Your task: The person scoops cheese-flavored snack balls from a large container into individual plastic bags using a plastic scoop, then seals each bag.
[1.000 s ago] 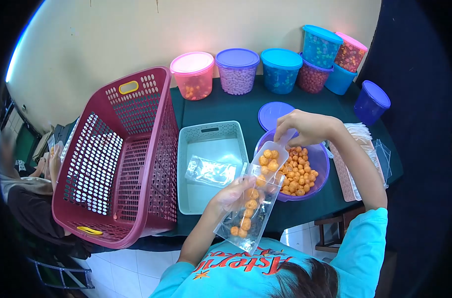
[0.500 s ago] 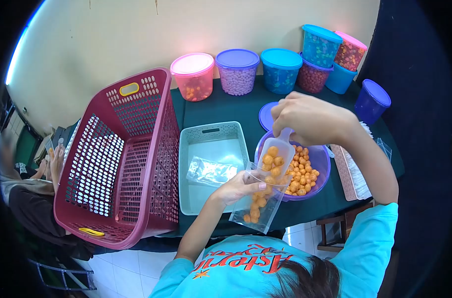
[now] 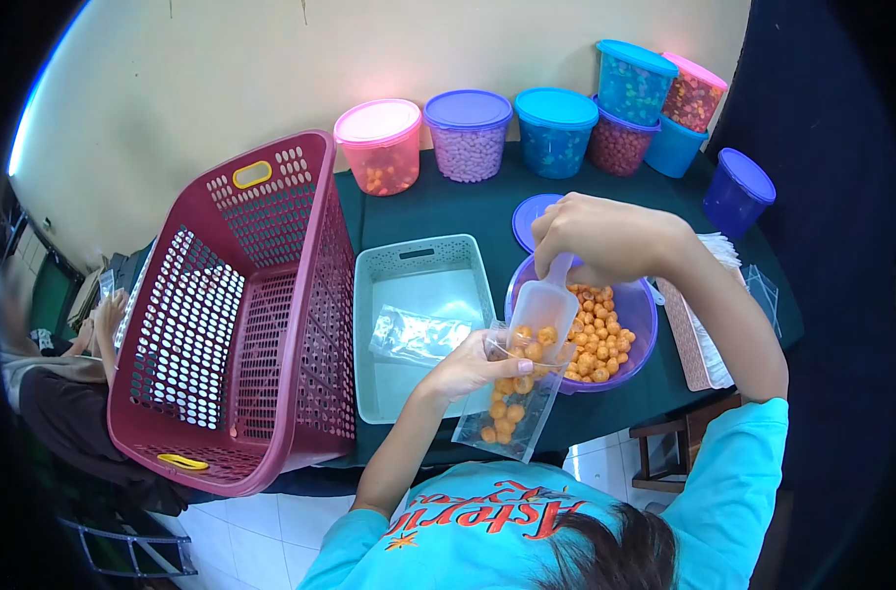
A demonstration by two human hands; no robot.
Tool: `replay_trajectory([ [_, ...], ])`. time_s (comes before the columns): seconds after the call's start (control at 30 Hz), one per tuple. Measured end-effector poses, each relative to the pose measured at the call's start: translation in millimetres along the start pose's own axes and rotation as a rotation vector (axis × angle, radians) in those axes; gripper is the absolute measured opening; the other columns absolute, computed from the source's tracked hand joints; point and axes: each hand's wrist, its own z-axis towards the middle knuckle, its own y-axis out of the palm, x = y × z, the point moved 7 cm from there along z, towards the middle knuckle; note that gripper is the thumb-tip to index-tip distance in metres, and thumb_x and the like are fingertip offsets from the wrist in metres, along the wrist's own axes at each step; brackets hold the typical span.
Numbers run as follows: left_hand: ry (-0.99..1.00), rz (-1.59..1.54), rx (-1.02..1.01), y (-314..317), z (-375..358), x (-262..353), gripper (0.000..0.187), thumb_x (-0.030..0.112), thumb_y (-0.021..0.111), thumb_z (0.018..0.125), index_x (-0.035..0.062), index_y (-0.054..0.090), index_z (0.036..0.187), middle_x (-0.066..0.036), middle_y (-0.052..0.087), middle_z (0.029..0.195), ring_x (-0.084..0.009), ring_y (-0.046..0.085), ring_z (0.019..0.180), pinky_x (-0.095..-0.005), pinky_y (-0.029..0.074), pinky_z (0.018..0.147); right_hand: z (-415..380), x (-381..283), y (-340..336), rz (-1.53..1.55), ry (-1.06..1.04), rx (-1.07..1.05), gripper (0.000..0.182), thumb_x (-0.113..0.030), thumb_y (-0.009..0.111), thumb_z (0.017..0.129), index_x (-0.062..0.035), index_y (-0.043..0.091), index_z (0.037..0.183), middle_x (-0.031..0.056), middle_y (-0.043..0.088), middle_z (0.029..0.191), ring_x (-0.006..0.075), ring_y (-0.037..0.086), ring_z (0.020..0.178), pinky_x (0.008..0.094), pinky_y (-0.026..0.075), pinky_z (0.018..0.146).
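Note:
My left hand [image 3: 473, 369] grips the mouth of a clear plastic bag [image 3: 512, 411] that hangs in front of the table edge, partly filled with orange snack balls. My right hand [image 3: 605, 236] holds a white scoop [image 3: 543, 307] tipped steeply down into the bag's opening, with a few balls at its lip. Just behind the bag stands a purple bowl [image 3: 633, 297] with many orange balls [image 3: 597, 334] in it.
A pale green tray [image 3: 409, 261] holds a filled bag [image 3: 416, 334]. A maroon laundry basket [image 3: 241, 315] leans at the left. Several lidded tubs [image 3: 468, 133] line the far edge of the table. Empty bags [image 3: 723, 295] lie at the right. Another person's hand [image 3: 104, 320] shows far left.
My right hand has tilted the scoop steeper and lower into the bag. Most balls have slid from the scoop into the bag, which my left hand has kept upright.

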Motion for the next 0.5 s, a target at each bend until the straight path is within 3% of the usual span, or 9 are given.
replay_trajectory([
  [0.07,0.033,-0.036,0.023,-3.5,1.1,1.2,0.038,0.016,0.064,0.074,-0.0042,0.051,0.104,-0.011,0.059,0.094,-0.0163,0.058,0.085,-0.0276,0.045,0.077,-5.1,23.2,8.3,0.289,0.035,0.015,0.025,0.0,0.063,0.057,-0.0044,0.064,0.081,0.0091,0.059,0.082,0.0243,0.055,0.083,0.0334,0.042,0.077],
  [0.17,-0.026,-0.102,-0.028,-1.0,4.3,3.2,0.043,0.024,0.066,0.073,-0.0016,0.053,0.105,-0.007,0.06,0.092,-0.0101,0.054,0.082,-0.0259,0.042,0.077,-14.6,45.9,20.2,0.396,0.078,0.016,0.026,-0.002,0.066,0.057,-0.0037,0.064,0.083,0.0098,0.06,0.085,0.0244,0.056,0.084,0.0332,0.043,0.075],
  [0.5,-0.079,-0.003,-0.05,-4.3,24.7,-6.5,0.037,0.017,0.063,0.076,-0.0039,0.051,0.104,-0.011,0.06,0.094,-0.016,0.059,0.082,-0.0283,0.047,0.074,-51.4,95.1,85.5,0.744,0.193,0.107,0.028,-0.005,0.068,0.059,-0.0027,0.063,0.087,0.0081,0.06,0.089,0.0189,0.056,0.085,0.0296,0.043,0.079],
])
